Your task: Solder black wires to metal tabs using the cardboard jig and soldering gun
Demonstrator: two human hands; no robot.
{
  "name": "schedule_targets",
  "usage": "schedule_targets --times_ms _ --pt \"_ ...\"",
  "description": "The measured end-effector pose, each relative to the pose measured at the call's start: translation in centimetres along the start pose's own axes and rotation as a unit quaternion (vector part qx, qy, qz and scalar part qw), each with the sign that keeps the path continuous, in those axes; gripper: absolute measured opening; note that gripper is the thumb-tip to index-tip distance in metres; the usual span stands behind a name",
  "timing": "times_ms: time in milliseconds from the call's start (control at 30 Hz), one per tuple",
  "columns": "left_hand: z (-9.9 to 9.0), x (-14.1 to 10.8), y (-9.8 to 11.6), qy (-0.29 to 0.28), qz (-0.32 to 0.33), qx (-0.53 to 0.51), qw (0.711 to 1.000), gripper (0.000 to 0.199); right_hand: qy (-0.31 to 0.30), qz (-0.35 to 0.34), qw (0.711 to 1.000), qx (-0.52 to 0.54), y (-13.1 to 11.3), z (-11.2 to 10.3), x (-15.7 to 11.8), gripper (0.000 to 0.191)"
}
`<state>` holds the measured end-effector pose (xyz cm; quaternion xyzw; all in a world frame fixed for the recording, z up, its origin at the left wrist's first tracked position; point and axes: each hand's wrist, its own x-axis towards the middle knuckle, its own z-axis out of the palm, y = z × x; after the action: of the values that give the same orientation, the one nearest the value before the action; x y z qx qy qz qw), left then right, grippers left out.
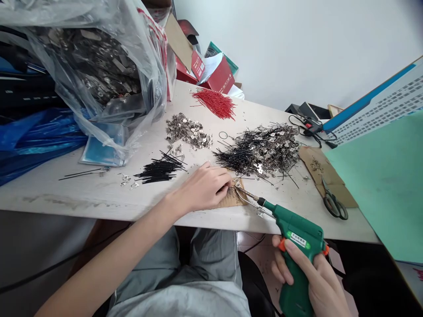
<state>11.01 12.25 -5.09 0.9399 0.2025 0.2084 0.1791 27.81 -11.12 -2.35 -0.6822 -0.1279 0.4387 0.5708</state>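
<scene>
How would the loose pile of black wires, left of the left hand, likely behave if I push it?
The black wires would probably slide apart, since no tie is visible around them. Each looks light, being so thin. They may hold fairly straight, as most lie without curling.

On the table (142, 198), clips (190, 133) lie between the bag (155, 83) and wired clips (269, 149). Right, scissors (328, 192) lie partly on cardboard (343, 192).

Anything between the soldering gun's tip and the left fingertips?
Nothing visible. The soldering gun, in the right hand, has its tip close by the left hand, over the cardboard. The black wire pile lies beyond, off that line.
</scene>
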Motion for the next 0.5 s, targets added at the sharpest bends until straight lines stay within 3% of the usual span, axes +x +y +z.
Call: schedule_targets --times_ms 133,500 --pt "0.18 -0.09 -0.15 0.002 0.004 -0.007 1.0 0.017 -0.011 0.024 1.0 -0.007 -0.66 0.31 -0.19 0.036" --pt "-0.26 -0.08 0.11 -0.008 0.002 0.002 1.0 0.018 -0.02 0.004 1.0 0.011 -0.97 0.86 -0.05 0.031"
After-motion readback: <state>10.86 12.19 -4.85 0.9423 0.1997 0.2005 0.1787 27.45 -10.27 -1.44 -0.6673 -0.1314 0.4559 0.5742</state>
